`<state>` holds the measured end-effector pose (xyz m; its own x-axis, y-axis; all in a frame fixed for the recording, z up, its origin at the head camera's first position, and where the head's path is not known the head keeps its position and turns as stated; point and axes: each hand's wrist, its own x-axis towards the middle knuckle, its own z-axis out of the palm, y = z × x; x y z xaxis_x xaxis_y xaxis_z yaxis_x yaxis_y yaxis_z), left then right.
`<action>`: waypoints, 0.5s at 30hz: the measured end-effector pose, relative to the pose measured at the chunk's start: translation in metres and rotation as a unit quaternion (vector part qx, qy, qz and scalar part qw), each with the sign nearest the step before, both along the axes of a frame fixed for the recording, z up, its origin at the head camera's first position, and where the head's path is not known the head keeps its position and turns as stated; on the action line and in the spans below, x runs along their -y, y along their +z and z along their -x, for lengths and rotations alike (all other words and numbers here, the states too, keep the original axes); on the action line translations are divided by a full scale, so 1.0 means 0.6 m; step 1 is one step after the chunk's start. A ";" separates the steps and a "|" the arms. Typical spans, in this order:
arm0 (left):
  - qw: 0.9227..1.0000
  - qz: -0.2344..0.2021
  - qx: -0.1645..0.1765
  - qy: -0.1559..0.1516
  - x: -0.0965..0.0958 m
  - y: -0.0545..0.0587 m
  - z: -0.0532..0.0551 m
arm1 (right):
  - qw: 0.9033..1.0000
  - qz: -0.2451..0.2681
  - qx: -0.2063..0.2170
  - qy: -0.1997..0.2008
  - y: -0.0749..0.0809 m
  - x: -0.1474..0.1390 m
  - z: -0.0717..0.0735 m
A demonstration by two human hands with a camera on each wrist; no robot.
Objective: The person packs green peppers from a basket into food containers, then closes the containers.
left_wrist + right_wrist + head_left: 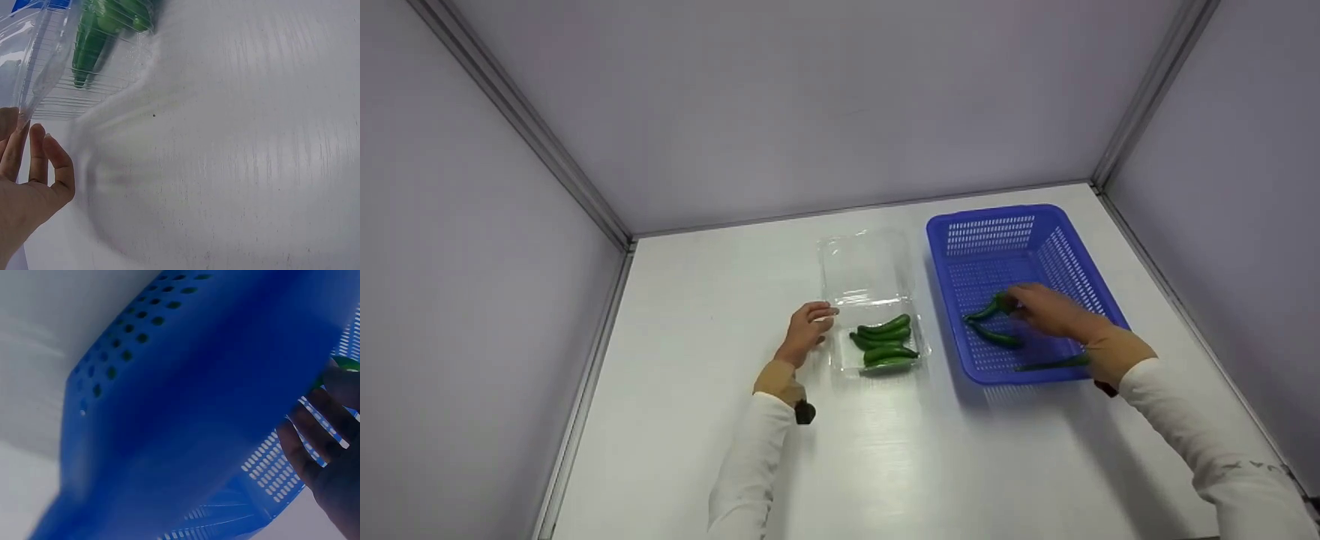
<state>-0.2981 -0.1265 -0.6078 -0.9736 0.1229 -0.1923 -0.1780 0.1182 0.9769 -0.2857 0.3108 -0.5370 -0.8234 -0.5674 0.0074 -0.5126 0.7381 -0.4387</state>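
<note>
Several green chili peppers (887,335) lie side by side in the near half of an open clear plastic clamshell box (866,266). My left hand (808,330) pinches the box's left edge near the hinge; in the left wrist view, thumb and a finger (17,149) meet at the rim while other fingers stay bent and free. Inside the blue basket (941,259), my right hand (1046,309) pinches a green chili pepper (986,309) by one end. Another chili (996,337) lies just below it. The basket wall hides much of the right wrist view.
One more chili (1051,364) lies along the basket's near side, partly under the right wrist. The basket stands right of the box on a white table (697,337). Grey panels (840,112) enclose the table at the back and both sides.
</note>
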 end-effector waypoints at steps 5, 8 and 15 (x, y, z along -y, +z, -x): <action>1.000 0.002 -0.001 0.002 -0.002 0.002 -0.001 | 1.000 0.014 -0.009 -0.007 0.011 0.020 0.005; 1.000 0.006 0.000 0.005 -0.003 0.002 -0.001 | 1.000 0.017 -0.018 -0.012 0.015 0.034 0.008; 1.000 0.006 0.001 0.007 -0.003 0.001 0.000 | 0.998 0.045 -0.043 0.002 0.024 0.068 0.010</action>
